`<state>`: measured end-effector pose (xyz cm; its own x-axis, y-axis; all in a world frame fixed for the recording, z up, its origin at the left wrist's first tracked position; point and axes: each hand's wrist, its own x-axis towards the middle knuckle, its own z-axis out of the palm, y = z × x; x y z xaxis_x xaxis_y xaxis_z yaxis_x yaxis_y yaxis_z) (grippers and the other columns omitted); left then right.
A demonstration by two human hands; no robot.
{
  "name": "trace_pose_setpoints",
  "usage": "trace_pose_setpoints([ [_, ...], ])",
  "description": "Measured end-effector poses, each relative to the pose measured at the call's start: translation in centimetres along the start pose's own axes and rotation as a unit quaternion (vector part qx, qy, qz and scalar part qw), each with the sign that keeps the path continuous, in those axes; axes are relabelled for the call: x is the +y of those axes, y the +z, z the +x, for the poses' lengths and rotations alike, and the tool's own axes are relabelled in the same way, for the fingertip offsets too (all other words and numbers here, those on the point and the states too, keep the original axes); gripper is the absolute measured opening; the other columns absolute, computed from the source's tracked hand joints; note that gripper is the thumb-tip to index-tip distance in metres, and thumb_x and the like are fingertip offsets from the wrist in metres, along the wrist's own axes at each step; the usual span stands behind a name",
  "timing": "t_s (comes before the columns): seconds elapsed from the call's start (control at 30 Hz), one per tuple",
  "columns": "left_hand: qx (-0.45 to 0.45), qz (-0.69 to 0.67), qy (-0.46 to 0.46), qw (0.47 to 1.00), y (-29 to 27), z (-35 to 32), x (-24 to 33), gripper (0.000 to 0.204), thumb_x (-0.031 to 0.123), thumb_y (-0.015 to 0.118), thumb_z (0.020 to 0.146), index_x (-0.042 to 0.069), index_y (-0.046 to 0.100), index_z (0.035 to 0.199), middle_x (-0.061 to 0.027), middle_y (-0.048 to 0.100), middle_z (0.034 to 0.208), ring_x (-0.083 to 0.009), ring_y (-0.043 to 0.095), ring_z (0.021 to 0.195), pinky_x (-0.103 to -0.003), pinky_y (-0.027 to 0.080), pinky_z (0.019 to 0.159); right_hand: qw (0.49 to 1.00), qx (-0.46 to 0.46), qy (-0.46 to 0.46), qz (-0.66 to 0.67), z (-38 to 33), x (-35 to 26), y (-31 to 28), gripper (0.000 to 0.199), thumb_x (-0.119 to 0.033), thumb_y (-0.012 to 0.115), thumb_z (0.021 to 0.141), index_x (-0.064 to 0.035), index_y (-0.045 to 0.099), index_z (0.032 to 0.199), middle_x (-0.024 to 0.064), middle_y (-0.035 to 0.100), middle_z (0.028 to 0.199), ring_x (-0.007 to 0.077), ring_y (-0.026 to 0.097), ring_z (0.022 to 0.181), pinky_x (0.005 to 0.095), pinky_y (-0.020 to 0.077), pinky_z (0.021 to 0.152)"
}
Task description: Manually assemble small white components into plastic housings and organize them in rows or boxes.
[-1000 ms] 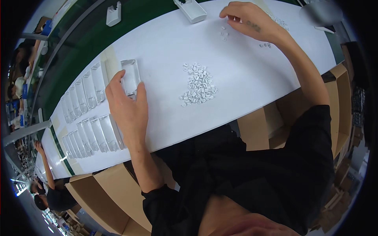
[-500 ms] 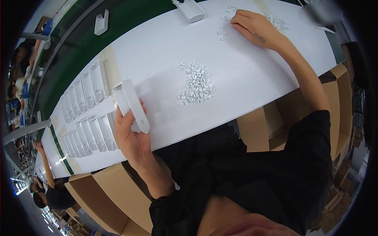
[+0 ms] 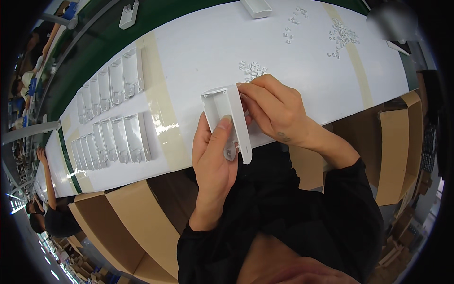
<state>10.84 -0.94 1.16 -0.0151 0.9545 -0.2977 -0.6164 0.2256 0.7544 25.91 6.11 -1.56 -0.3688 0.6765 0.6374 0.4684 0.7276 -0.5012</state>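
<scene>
My left hand (image 3: 213,165) is closed round a long white plastic housing (image 3: 242,125), its thumb inside the hollow side. The housing stands tilted, its open face toward the left. At the housing's upper right edge, my right hand (image 3: 279,109) has thumb and forefinger pinched together; whatever they hold is too small or hidden to make out. Just beyond the hands lies a pile of small clear-white plastic pieces (image 3: 255,69), partly covered by the right hand.
Two rows of similar white housings, a far row (image 3: 111,80) and a near row (image 3: 118,139), lie at the left. More small pieces (image 3: 344,35) are scattered far right. Another housing (image 3: 257,8) sits at the far edge. Cardboard boxes (image 3: 127,222) stand below the table; a co-worker (image 3: 61,222) is at the left.
My right hand has come from the scattered pieces at the far right to the housing's edge. The left hand has carried the housing rightward and turned it so its hollow shows.
</scene>
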Motion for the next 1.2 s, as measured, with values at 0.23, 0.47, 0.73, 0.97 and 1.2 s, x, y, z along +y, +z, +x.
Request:
trace_pose_setpoints([
  [0.23,0.041,0.019,0.016,0.999,-1.0,-1.2,-0.3,0.046,0.01,0.044,0.102,-0.009,0.042,0.143,-0.0259,0.057,0.137,-0.0341,0.057,0.128,-0.039,0.047,0.105,0.991,-0.047,0.1,0.074,-0.2,-2.0,0.6,0.009,0.006,0.068,0.086,0.0026,0.069,0.094,0.0068,0.063,0.083,0.0121,0.053,0.059,0.0207,0.0437,0.054],
  [0.47,-0.04,-0.227,0.021,0.973,-4.3,-0.1,1.0,0.043,0.013,0.048,0.104,-0.006,0.044,0.142,-0.0243,0.059,0.134,-0.0308,0.062,0.12,-0.035,0.051,0.096,0.936,-0.054,0.243,0.249,0.2,-3.6,0.8,0.004,0.002,0.068,0.09,0.0027,0.069,0.094,0.0031,0.062,0.074,0.0084,0.052,0.057,0.0179,0.0415,0.051],
  [0.73,0.034,-0.158,0.108,0.981,-5.1,0.6,0.8,0.039,0.024,0.052,0.105,0.003,0.05,0.139,-0.0143,0.064,0.126,-0.0217,0.065,0.108,-0.029,0.05,0.09,0.845,-0.164,0.356,0.364,0.8,-7.4,1.7,0.006,-0.002,0.066,0.094,0.0022,0.07,0.096,0.0007,0.059,0.065,0.0051,0.048,0.049,0.0161,0.039,0.045],
  [0.97,0.004,-0.178,0.121,0.976,-5.5,0.6,0.7,0.038,0.025,0.053,0.105,0.007,0.051,0.139,-0.0091,0.065,0.122,-0.0175,0.063,0.106,-0.028,0.048,0.092,0.847,-0.158,0.356,0.363,0.2,-7.4,2.5,0.006,-0.001,0.066,0.093,0.0028,0.07,0.096,0.0008,0.059,0.065,0.0054,0.048,0.047,0.016,0.0387,0.045],
  [1.2,-0.006,-0.202,0.112,0.973,-4.5,0.5,1.0,0.046,0.013,0.063,0.1,0.002,0.046,0.142,-0.0113,0.063,0.121,-0.0155,0.063,0.103,-0.026,0.051,0.091,0.884,-0.163,0.271,0.344,-0.3,-6.6,3.1,0.004,-0.001,0.066,0.09,0.0006,0.07,0.092,-0.0004,0.058,0.061,0.0056,0.048,0.046,0.0171,0.0362,0.045],
])
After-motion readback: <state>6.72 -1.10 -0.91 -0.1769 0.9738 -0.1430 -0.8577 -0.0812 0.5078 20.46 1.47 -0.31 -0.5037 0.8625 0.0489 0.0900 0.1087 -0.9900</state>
